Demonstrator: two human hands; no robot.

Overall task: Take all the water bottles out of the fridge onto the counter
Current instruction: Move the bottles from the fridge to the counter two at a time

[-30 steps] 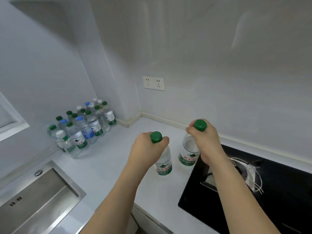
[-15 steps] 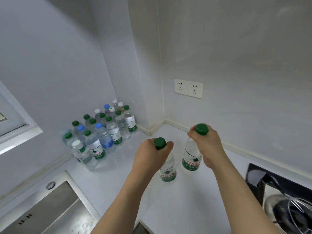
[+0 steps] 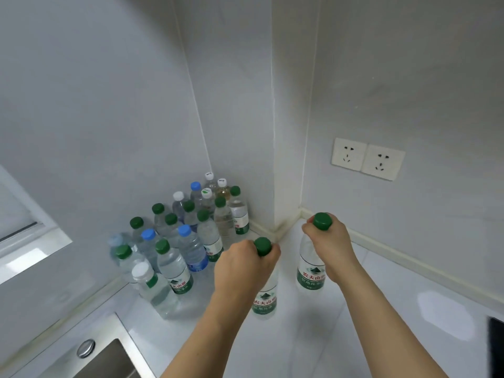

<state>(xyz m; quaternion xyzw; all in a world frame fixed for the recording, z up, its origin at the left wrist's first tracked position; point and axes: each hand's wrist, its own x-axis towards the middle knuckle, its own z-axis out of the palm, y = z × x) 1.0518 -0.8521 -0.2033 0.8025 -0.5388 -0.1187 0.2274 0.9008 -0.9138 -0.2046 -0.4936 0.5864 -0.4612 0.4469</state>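
Observation:
My left hand [image 3: 242,264] grips the neck of a clear water bottle [image 3: 264,304] with a green cap and green label. My right hand [image 3: 331,244] holds a second, matching water bottle [image 3: 311,274] the same way, just under its green cap. Both bottles hang upright low over the white counter [image 3: 354,323]; whether their bases touch it I cannot tell. Left of them, a cluster of several water bottles [image 3: 180,241] with green, blue and white caps stands in the counter's corner against the wall. No fridge is in view.
A steel sink [image 3: 109,361] sits at the lower left with a round fitting beside it. A double wall socket [image 3: 366,158] is on the right wall. The dark edge of a cooktop [image 3: 496,347] shows at far right. A window sill runs along the left.
The view has swung left and toward the corner: the cooktop has nearly left the frame. Both hands have carried their bottles closer to the bottle cluster.

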